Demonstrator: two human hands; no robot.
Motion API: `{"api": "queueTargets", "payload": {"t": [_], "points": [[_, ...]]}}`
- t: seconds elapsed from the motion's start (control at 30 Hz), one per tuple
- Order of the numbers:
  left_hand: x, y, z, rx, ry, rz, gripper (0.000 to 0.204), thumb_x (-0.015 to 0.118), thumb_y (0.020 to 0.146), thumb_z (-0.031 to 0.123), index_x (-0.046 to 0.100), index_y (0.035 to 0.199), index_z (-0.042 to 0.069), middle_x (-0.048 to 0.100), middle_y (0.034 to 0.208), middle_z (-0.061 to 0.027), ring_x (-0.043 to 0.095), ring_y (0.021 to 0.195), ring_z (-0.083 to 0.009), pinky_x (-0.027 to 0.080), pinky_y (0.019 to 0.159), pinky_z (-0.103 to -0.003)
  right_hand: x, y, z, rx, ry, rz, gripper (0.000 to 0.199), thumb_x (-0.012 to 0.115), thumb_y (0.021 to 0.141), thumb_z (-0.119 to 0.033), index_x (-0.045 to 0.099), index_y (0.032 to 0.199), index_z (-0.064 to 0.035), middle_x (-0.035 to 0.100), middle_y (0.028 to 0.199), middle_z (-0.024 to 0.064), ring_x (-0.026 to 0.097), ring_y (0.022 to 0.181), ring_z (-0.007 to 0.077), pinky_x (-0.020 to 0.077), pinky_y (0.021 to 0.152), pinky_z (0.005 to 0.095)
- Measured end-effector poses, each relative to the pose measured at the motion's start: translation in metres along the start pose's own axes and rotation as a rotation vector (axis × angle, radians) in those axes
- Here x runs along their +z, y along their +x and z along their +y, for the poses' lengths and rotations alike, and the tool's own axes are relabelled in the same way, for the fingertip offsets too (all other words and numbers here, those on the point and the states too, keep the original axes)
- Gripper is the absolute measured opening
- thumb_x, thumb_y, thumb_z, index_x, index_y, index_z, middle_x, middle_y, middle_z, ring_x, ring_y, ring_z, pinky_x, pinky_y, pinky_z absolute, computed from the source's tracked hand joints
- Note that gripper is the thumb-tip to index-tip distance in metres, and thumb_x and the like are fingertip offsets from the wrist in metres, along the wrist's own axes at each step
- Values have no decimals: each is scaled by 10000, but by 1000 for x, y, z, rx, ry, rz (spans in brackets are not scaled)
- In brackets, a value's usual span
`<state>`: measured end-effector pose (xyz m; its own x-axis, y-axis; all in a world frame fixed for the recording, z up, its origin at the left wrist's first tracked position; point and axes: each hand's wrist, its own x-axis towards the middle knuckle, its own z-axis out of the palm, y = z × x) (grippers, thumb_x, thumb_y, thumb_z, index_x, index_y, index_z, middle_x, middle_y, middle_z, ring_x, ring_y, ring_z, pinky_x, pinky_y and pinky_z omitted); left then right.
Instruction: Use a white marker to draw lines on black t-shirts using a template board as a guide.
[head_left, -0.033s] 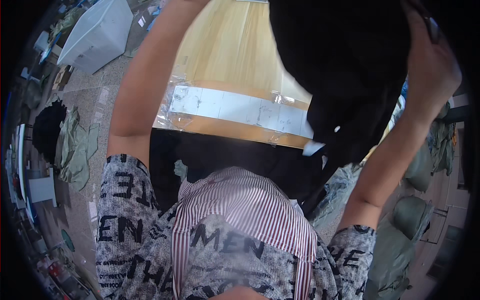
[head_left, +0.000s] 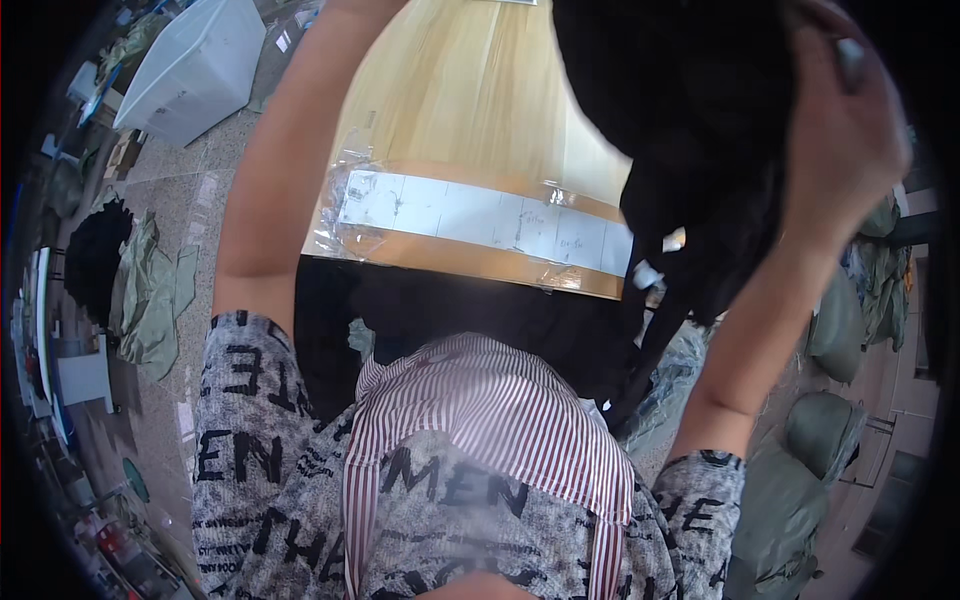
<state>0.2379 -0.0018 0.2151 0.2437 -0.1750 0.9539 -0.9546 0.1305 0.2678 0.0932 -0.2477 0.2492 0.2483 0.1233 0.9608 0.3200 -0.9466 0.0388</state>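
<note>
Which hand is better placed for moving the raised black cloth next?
Probably the right hand: it seems to touch the raised black cloth, while the left hand is beyond the picture's upper edge.

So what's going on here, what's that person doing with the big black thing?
A person in a striped apron is handling a big black cloth at a wooden table. Their right hand is up at the cloth's right edge and seems to be holding it, though the fingertips are hard to see. The left hand is out of the picture, past the top edge. The cloth hides part of the table's right side. Along the near edge runs a white paper strip.
</note>
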Motion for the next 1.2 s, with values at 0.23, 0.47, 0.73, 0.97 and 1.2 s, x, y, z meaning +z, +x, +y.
{"api": "queueTargets", "payload": {"t": [0.23, 0.47, 0.73, 0.97, 1.2], "points": [[-49, -214, 31, -886, 276, -222, 132, 551, 837, -46, 655, 914, -18, 689, 923, -86, 648, 881, -140, 495, 833, -260, 60, -223, -60, 238, 419, -506, 243, 650, 645, 34, 624, 828, -124, 580, 778, 33, 602, 614, 234, 476, 539, 337], [-47, -289, 72, -1084, 66, 37, 104, 566, 830, -88, 608, 900, -24, 660, 1084, -132, 610, 1030, -165, 472, 910, -290, 54, -260, -73, 501, 451, -791, 234, 594, 688, 45, 656, 851, -111, 592, 828, 29, 613, 651, 216, 485, 588, 336], [-42, -301, 76, -1041, 39, 44, 125, 547, 827, -117, 588, 892, -17, 634, 1137, -163, 586, 1081, -183, 455, 929, -298, 53, -262, -75, 516, 479, -755, 247, 591, 684, 89, 665, 859, -69, 572, 797, 57, 574, 630, 187, 452, 587, 275], [-40, -303, 76, -992, 193, -62, 111, 574, 809, -90, 607, 875, -7, 649, 1128, -143, 604, 1062, -223, 448, 929, -319, 54, -263, -74, 518, 467, -745, 242, 563, 686, 69, 661, 829, -100, 588, 814, 38, 607, 652, 209, 478, 589, 323], [-29, -284, 95, -599, 1134, -315, 74, 617, 765, 18, 671, 810, 40, 636, 1129, -132, 569, 1087, -363, 301, 1048, -498, 53, -267, -70, 418, 422, -712, 233, 590, 665, 64, 651, 807, -110, 564, 784, 30, 607, 656, 214, 483, 566, 342]]}}
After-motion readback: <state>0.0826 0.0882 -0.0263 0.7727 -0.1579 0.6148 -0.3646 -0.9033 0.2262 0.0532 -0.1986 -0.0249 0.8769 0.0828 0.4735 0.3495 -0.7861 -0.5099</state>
